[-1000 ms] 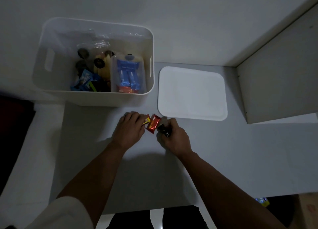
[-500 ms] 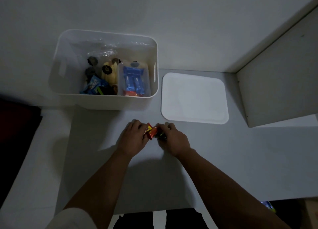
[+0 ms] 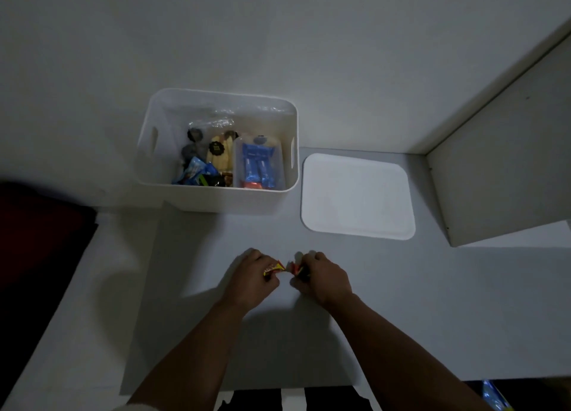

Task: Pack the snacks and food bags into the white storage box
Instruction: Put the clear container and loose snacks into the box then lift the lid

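Note:
The white storage box (image 3: 216, 199) stands open at the back of the grey table. It holds a clear bag of blue packets (image 3: 259, 163), a pale yellow snack bag (image 3: 220, 154) and small blue wrappers (image 3: 194, 171). In front of it, my left hand (image 3: 251, 279) grips a yellow and red snack packet (image 3: 273, 268). My right hand (image 3: 321, 276) grips a small red and dark snack packet (image 3: 297, 270). The two hands sit close together on the table, a narrow gap between the packets.
The box's white lid (image 3: 357, 196) lies flat to the right of the box. A pale cabinet panel (image 3: 500, 175) rises at the right. A dark red surface (image 3: 37, 225) is at the left edge. A blue wrapper (image 3: 494, 398) shows below the table's front right corner.
Both hands have closed round the loose packets and drawn back toward me, now slightly apart. The view has shifted so the box sits further right and lower.

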A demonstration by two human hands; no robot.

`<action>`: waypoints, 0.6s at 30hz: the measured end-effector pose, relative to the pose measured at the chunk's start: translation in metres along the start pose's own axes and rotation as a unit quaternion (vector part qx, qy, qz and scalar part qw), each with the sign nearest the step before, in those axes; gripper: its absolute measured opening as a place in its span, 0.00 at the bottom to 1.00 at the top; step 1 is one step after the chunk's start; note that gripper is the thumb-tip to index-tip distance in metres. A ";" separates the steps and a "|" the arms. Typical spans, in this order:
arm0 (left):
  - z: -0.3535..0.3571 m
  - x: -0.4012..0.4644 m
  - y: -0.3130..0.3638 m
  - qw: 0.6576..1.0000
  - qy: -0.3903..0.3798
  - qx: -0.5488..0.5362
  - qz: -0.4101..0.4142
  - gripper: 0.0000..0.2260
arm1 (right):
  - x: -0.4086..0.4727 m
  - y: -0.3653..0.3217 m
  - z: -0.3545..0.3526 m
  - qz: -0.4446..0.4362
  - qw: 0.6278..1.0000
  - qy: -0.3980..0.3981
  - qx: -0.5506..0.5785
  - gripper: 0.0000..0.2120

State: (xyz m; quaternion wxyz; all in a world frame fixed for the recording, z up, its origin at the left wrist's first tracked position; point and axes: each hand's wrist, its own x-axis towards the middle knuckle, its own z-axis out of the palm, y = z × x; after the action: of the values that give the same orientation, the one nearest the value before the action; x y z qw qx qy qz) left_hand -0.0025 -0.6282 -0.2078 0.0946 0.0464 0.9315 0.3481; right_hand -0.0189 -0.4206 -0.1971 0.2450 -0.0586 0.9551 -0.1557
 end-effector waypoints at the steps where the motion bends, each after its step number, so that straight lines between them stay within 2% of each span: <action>1: -0.005 -0.004 0.004 1.000 0.008 -0.022 -0.004 0.12 | -0.004 0.001 -0.006 0.015 0.999 0.013 0.034 0.25; 3: -0.020 -0.004 0.013 0.997 0.032 -0.068 0.005 0.12 | -0.007 -0.003 -0.025 0.016 0.994 0.059 0.086 0.23; 5: -0.049 0.006 0.028 0.992 0.074 -0.104 0.010 0.11 | -0.005 -0.018 -0.056 -0.022 0.984 0.116 0.135 0.21; 8: -0.112 0.037 0.059 0.978 0.161 -0.134 0.022 0.11 | 0.008 -0.062 -0.117 -0.094 0.953 0.199 0.208 0.17; 10: -0.159 0.059 0.074 0.962 0.232 -0.141 0.028 0.12 | 0.022 -0.100 -0.157 -0.125 0.936 0.222 0.242 0.13; 12: -0.200 0.082 0.075 0.951 0.285 -0.121 -0.003 0.12 | 0.037 -0.139 -0.190 -0.139 0.932 0.212 0.258 0.11; 14: -0.230 0.104 0.067 0.947 0.300 -0.094 -0.060 0.13 | 0.059 -0.174 -0.208 -0.140 0.937 0.185 0.261 0.11; 16: -0.252 0.120 0.059 0.951 0.274 -0.088 -0.114 0.17 | 0.082 -0.204 -0.215 -0.126 0.935 0.144 0.300 0.13; 18: -0.264 0.132 0.049 0.954 0.213 -0.115 -0.174 0.21 | 0.097 -0.227 -0.217 -0.088 0.928 0.069 0.357 0.23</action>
State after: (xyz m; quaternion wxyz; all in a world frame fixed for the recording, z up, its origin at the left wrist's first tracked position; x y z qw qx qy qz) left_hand -0.1857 -0.7406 0.0005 -0.0425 -0.2035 0.8770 0.4332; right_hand -0.2012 -0.5945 0.0140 0.1685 -0.0398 0.8422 -0.5106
